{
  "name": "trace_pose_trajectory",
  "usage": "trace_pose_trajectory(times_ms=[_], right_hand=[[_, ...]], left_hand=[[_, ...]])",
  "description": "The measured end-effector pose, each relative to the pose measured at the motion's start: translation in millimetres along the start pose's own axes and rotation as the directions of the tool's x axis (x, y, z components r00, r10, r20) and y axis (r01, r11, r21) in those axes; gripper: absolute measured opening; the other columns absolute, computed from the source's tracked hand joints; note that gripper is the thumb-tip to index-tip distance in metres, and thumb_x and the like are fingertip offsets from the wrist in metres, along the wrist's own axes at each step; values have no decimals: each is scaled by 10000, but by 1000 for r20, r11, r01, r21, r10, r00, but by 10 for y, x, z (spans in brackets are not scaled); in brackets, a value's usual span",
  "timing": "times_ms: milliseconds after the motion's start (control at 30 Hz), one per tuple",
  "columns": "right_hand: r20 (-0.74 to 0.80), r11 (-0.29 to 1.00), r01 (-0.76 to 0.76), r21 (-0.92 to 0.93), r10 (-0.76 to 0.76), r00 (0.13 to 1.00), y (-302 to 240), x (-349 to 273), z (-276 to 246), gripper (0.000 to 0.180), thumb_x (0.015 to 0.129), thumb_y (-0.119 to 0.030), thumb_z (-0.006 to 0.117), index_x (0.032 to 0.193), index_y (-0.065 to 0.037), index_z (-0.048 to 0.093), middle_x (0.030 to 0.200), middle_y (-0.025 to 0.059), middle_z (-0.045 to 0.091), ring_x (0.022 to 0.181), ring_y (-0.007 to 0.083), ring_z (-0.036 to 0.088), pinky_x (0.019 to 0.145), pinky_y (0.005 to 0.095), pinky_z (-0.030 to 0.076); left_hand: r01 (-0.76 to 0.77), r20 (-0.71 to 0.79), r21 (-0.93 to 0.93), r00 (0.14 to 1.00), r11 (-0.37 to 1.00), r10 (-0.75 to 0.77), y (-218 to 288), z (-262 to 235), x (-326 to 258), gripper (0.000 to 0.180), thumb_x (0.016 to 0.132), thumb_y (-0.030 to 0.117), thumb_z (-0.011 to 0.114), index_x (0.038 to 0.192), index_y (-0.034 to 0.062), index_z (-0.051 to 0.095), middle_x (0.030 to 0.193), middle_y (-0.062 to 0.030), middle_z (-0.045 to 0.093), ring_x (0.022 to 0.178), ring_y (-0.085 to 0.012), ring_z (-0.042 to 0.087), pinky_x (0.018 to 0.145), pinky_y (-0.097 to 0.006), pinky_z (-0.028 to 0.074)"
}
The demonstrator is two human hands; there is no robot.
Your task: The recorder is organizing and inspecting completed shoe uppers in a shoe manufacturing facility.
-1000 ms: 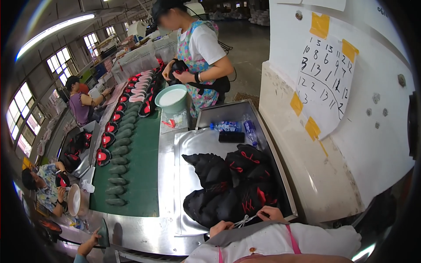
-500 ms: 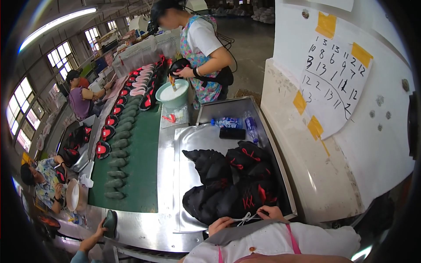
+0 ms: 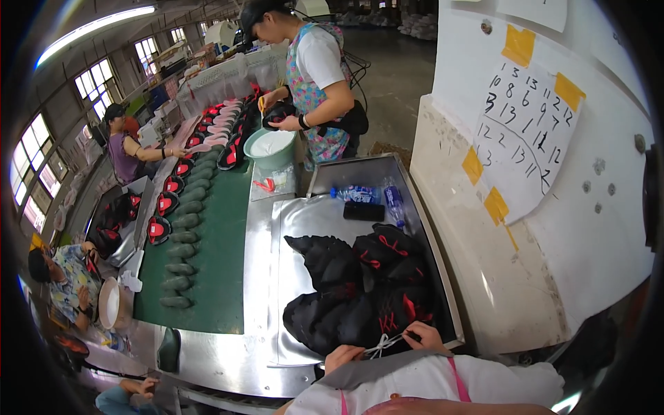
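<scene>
A white cord [image 3: 381, 344] with a knot in its middle stretches between my two hands, close in front of my body. My left hand [image 3: 344, 356] pinches one side of it, and my right hand [image 3: 424, 337] pinches the other. Just beyond them, a pile of black shoe uppers [image 3: 325, 315] with red laces and red trim lies on the metal tray [image 3: 287, 207]. The uppers nearest me are apart from my fingers or just behind them; I cannot tell which.
Two bottles [image 3: 394, 202] and a black phone [image 3: 364, 211] lie at the tray's far end. Left of it, a green conveyor belt [image 3: 214, 277] carries shoe lasts [image 3: 181, 251] and uppers. A co-worker [image 3: 321, 76] brushes an upper over a bowl [image 3: 270, 149]. A dark green last [image 3: 168, 349] stands near left.
My hands have barely moved and still hold the cord. The far co-worker's brush has gone from the bowl to the upper. At near left, another person's hand has let go of the dark green last.
</scene>
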State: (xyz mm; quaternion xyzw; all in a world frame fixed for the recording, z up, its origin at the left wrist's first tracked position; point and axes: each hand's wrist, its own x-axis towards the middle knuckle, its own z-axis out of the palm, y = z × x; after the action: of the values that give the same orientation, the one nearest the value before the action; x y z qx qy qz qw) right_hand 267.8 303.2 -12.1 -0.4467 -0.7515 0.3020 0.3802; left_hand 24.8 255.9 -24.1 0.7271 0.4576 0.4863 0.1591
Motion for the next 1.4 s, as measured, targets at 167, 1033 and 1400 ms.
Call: trace_pose_trajectory(times_ms=[167,1033,1400], right_hand=[[115,990,-124,63,116,987,20,-19,-22,134,767,-107,643,872,-29,612,668,72,620,571,140,621,553,257,482],[80,950,-306,-63,310,947,93,-84,49,240,702,-210,723,835,-63,588,695,78,615,648,128,625,591,250,487],[112,934,-357,-12,356,928,99,-85,33,223,722,-137,689,916,-82,594,773,62,634,709,158,642,630,255,488]], left_hand=[[-50,71,-11,996,999,51,-6,-52,99,184,643,41,634,827,48,644,801,-73,600,725,-211,581,611,-284,468],[141,110,-127,986,982,-127,22,-104,-22,203,678,58,601,875,39,649,891,-77,581,807,-201,600,696,-258,484],[296,295,-101,921,950,-256,-2,-121,8,215,680,76,631,893,53,625,765,-59,560,727,-207,605,648,-292,494]])
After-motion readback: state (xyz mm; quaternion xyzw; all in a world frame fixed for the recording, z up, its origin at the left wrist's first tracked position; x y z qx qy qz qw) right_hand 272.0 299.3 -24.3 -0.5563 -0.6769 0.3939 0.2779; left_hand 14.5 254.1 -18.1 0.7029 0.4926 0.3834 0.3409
